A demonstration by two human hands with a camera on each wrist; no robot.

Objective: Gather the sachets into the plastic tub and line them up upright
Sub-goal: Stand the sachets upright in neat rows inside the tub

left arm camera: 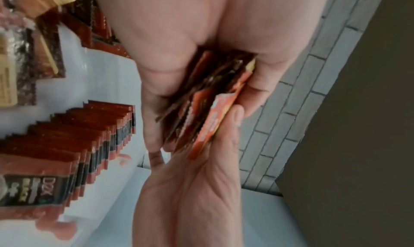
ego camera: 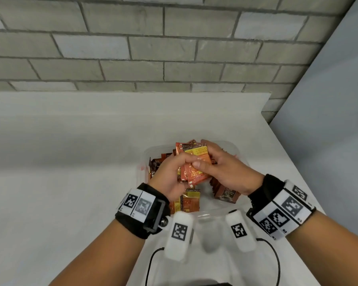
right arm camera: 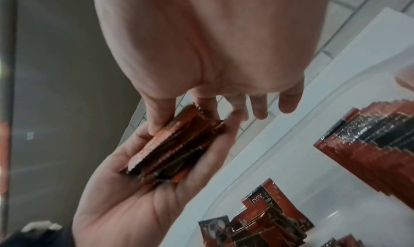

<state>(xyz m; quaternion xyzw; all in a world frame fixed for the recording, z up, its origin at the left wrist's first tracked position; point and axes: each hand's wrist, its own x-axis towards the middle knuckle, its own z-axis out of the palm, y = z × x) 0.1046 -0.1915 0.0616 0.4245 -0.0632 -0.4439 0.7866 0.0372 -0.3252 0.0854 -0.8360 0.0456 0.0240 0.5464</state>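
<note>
We held a stack of orange and brown sachets [ego camera: 194, 168] above the clear plastic tub [ego camera: 239, 150], which stood on the white table [ego camera: 70, 162] near the brick wall [ego camera: 132, 48]. Our left hand [ego camera: 170, 172] curled its fingers round the lower left of the stack. Our right hand [ego camera: 223, 168] pinched the stack from the right, thumb [ego camera: 198, 164] on the front face and the other fingers behind. In the left wrist view, the stack [left arm camera: 208, 98] sat edge-on between both hands. Inside the tub, a row of sachets [left arm camera: 74, 139] stood upright, packed face to face. A second group of sachets [right arm camera: 264, 220] lay loosely piled in the tub nearer us. Marker bands [ego camera: 283, 211] wrapped both wrists.
</note>
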